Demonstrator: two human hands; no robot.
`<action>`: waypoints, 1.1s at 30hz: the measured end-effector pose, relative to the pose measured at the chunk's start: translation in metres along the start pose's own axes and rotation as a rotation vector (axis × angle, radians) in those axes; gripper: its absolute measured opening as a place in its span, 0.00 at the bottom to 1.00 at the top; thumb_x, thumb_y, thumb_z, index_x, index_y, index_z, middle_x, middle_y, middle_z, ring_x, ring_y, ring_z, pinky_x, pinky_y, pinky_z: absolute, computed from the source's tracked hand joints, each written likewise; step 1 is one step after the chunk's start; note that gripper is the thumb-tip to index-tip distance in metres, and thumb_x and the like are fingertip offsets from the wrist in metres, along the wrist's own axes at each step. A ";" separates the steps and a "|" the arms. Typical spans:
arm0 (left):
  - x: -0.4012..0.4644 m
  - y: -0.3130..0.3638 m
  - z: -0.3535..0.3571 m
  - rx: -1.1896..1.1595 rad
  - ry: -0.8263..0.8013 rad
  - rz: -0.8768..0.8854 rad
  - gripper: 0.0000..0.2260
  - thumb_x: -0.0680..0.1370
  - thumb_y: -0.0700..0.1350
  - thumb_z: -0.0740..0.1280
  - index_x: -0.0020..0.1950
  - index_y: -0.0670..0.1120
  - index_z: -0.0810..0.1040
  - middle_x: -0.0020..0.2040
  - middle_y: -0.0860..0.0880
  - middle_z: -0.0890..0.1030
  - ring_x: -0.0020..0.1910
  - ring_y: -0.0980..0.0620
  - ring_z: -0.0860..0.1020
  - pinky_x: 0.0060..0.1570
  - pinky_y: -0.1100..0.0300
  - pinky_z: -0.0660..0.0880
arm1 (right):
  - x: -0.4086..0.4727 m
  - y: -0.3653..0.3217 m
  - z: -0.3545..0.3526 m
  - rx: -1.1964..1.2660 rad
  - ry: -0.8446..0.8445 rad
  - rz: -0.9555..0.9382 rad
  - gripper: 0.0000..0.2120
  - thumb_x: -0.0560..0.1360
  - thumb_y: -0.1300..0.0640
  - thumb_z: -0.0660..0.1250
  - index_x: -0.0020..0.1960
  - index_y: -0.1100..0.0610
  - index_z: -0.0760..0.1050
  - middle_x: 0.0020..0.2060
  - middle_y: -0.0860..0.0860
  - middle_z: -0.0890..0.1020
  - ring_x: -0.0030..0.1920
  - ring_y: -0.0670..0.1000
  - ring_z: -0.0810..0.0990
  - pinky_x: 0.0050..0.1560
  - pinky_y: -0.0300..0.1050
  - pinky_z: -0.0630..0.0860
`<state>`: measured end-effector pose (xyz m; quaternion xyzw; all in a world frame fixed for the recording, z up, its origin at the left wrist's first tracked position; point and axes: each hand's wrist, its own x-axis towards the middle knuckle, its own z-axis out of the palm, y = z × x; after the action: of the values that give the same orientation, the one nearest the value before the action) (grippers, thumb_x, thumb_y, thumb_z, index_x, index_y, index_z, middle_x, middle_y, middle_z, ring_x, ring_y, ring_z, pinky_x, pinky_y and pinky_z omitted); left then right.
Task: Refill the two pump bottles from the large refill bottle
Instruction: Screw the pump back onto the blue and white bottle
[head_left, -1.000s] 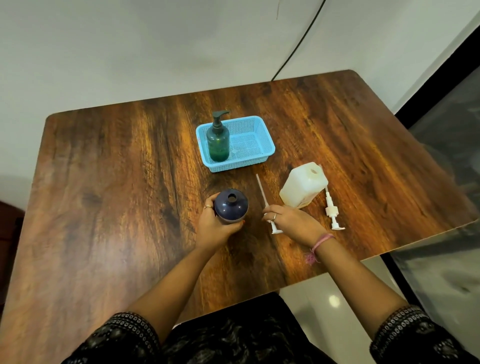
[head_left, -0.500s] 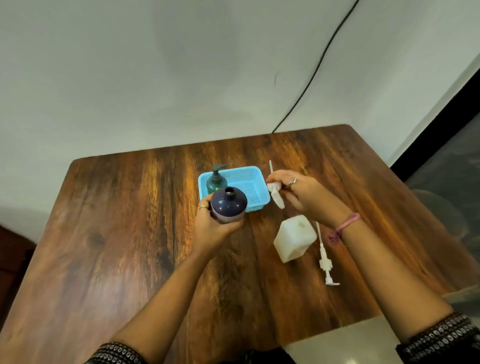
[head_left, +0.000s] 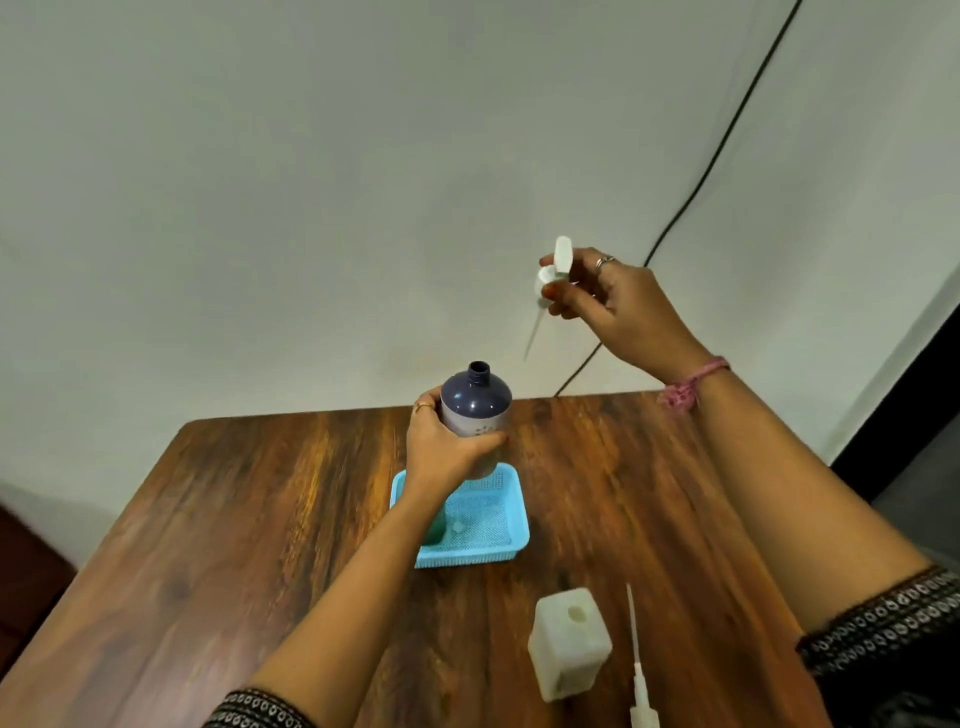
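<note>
Nearest, at 5 o'clock on the table (head_left: 234, 519), a white refill bottle (head_left: 569, 644) stands upright with its mouth uncapped. Just beside it on the right, at 5 o'clock, a loose white pump (head_left: 638, 670) lies flat on the wood — tube pointing away, head toward the near edge and partly cut off by the frame.

Further in, near table centre, sits a blue basket (head_left: 498, 519). Something dark green shows inside its left part, mostly hidden behind the left forearm; what it is cannot be told.

Above the basket's far end, at 12 o'clock from it, the left hand (head_left: 441, 449) grips a dark bottle (head_left: 475, 405) round the lower body, fingers and thumb curled about it, a ring visible on one finger. Bottle is upright, held off the table, its neck open with no pump fitted.

Farthest and highest, at 1 o'clock from the dark bottle and well apart from it, the right hand (head_left: 608, 301) pinches a second white pump (head_left: 553, 270) at its head — fingers curled round it, dip tube slanting down and left toward the dark bottle but short of its neck. A pink band (head_left: 693, 384) is on that wrist.

Behind, a black cable (head_left: 727, 135) runs down the pale wall (head_left: 260, 208) to the table's far edge.
</note>
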<state>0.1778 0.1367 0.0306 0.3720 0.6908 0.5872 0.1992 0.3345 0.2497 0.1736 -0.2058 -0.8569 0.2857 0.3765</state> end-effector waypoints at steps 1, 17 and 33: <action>0.006 0.004 0.002 0.005 0.010 0.006 0.36 0.60 0.43 0.81 0.62 0.50 0.67 0.57 0.51 0.74 0.51 0.54 0.76 0.40 0.70 0.73 | 0.008 -0.002 -0.005 0.030 0.010 -0.009 0.15 0.78 0.54 0.65 0.62 0.58 0.74 0.46 0.51 0.83 0.44 0.46 0.83 0.51 0.43 0.79; 0.054 0.062 0.025 -0.010 0.089 0.046 0.33 0.61 0.43 0.80 0.59 0.51 0.65 0.56 0.50 0.73 0.47 0.55 0.74 0.35 0.70 0.69 | 0.080 -0.029 -0.038 0.177 0.035 -0.166 0.12 0.78 0.56 0.64 0.60 0.57 0.76 0.44 0.50 0.83 0.41 0.48 0.83 0.48 0.41 0.79; 0.069 0.089 0.035 -0.011 0.104 0.082 0.34 0.63 0.45 0.80 0.63 0.48 0.66 0.55 0.51 0.73 0.50 0.52 0.74 0.36 0.71 0.69 | 0.096 -0.008 -0.029 0.050 -0.058 -0.075 0.13 0.76 0.52 0.67 0.59 0.55 0.78 0.41 0.44 0.82 0.38 0.35 0.78 0.37 0.28 0.73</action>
<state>0.1831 0.2142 0.1188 0.3678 0.6812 0.6172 0.1407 0.2942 0.3080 0.2454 -0.1558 -0.8672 0.2986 0.3668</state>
